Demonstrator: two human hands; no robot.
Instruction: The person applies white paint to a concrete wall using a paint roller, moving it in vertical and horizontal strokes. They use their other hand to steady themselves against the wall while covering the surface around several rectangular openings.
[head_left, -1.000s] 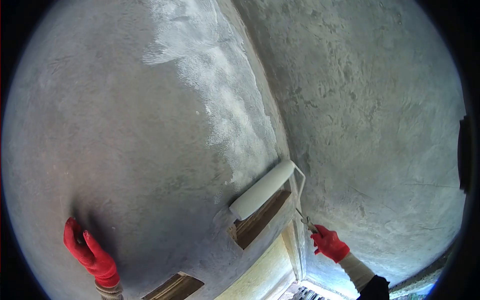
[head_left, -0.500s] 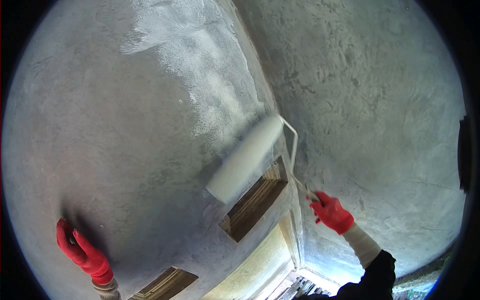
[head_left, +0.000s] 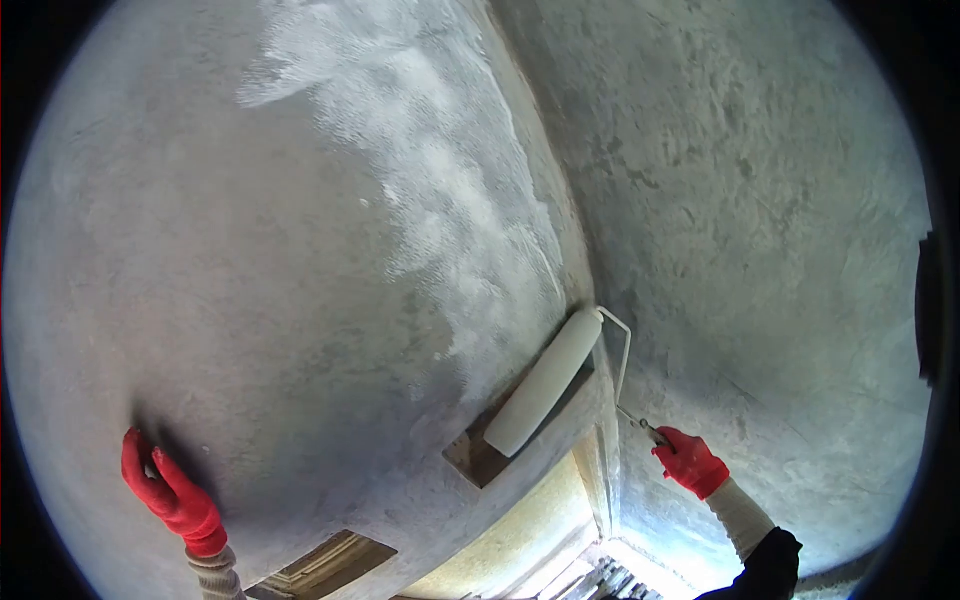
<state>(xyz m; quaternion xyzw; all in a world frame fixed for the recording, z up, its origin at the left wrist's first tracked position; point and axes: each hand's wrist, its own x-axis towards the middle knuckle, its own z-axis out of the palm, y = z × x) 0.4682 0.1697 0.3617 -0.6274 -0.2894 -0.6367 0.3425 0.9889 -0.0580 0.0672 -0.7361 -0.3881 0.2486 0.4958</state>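
My right hand [head_left: 692, 464], in a red glove, is wrapped round the handle of a paint roller [head_left: 545, 384]. The long white roller sleeve lies slanted across a wood-lined opening [head_left: 465, 456] in the wall, its upper end close to the corner. Wet white paint [head_left: 450, 190] runs in a broad band down the grey wall [head_left: 250, 260], ending just above the roller. At lower left my left hand [head_left: 175, 497], also red-gloved, has its fingers apart against the wall and holds nothing. Its shadow falls beside it.
A second wood-lined opening [head_left: 335, 562] sits low in the wall. The adjoining bare grey wall [head_left: 760, 230] meets the painted one at a corner running down the middle. Bright light comes from below, and a dark object [head_left: 928, 310] stands at the right edge.
The roller has moved down and right, from beside the opening to across it, and my right hand went with it. The white band reaches lower. My left hand has barely shifted.
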